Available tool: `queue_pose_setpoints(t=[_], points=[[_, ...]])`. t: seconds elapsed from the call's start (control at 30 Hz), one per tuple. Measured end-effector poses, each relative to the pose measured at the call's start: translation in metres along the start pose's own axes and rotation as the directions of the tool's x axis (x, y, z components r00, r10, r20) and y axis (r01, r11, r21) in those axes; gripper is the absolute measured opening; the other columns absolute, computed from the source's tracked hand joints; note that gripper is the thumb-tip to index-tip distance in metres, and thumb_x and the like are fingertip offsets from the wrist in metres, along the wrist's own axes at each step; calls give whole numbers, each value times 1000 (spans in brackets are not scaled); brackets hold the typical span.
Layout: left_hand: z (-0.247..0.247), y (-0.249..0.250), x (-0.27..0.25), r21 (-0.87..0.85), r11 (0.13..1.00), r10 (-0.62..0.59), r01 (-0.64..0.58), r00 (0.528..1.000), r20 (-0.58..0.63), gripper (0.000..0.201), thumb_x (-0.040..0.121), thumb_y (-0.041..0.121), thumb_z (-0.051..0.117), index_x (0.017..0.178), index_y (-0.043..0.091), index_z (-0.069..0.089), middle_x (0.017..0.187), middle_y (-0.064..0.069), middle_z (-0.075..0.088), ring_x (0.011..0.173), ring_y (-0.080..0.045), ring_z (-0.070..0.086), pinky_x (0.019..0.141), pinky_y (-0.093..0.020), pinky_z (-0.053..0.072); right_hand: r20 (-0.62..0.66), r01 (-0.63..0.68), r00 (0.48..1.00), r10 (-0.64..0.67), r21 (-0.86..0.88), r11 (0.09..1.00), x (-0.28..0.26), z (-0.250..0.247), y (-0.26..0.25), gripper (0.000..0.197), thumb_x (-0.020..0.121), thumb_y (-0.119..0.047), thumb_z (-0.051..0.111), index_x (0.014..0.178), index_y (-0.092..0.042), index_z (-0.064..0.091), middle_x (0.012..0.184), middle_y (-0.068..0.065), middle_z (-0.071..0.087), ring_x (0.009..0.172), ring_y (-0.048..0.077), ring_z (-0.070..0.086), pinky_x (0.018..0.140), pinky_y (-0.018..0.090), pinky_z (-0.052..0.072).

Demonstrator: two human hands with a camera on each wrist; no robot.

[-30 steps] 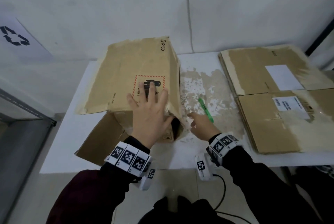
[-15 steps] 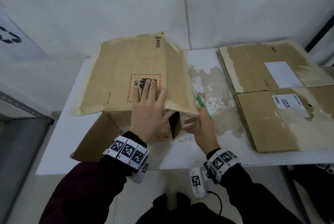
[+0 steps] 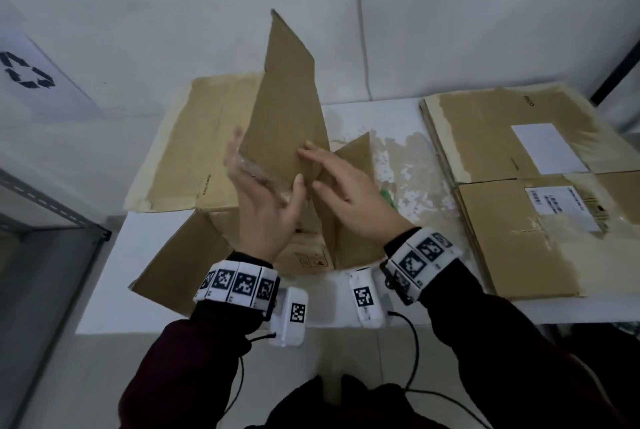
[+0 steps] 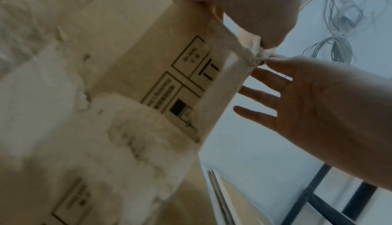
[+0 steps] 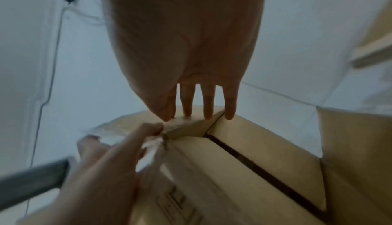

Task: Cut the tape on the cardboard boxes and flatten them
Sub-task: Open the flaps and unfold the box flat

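Head view: your left hand (image 3: pixel 266 200) pinches the raised flap (image 3: pixel 287 106) of the brown cardboard box (image 3: pixel 194 151) on the white surface (image 3: pixel 152 276); your right hand (image 3: pixel 349 193) presses flat-fingered beside it

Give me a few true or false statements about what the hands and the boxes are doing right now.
1. The left hand grips the raised flap. True.
2. The right hand holds the green cutter. False: it lies on the table; the fingers rest straight on the flap.
3. Flattened boxes are stacked at the right. True.
4. The open box sits on the floor. False: it is on the table.
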State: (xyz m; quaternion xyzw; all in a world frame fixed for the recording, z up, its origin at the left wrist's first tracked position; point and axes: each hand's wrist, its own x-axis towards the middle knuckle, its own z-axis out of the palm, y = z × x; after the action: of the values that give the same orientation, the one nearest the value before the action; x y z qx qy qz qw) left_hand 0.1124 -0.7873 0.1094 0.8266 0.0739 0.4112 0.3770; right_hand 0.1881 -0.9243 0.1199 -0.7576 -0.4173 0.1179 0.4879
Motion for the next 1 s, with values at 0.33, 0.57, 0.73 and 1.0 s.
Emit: queue_pose_setpoints(t=[0.33,0.57,0.73,1.0], points=[[-37,-3,8,764,585,122,-273,961,250,35,93,43,44,89,12,60,101,-6,67,96,-23,63,118,-47,-1,61,-222,975,213,334,916,19,27,31,53,97,-9,45,145,-18,26,149,0,35,135,10,35,113,31,32],[-27,-2,-2,707,698,-189,-119,921,341,70,91,65,24,142,19,41,135,-20,45,127,-35,42,102,-50,36,261,-347,926,273,301,888,56,35,64,48,96,-2,43,142,-8,30,139,7,42,128,18,40,112,31,31],[-23,-18,11,651,759,-305,13,891,338,78,86,71,11,151,29,19,159,-14,14,147,-26,5,118,-49,6,13,-345,938,347,159,925,27,-1,82,37,91,-18,59,125,-9,47,113,-1,55,109,18,52,97,30,43],[9,-52,47,620,784,-337,32,861,381,82,83,77,17,152,34,7,161,-6,-1,148,-23,-6,117,-52,2,-127,-271,953,276,50,961,-52,-13,45,22,91,-19,61,99,1,61,90,8,65,82,17,61,72,30,51]])
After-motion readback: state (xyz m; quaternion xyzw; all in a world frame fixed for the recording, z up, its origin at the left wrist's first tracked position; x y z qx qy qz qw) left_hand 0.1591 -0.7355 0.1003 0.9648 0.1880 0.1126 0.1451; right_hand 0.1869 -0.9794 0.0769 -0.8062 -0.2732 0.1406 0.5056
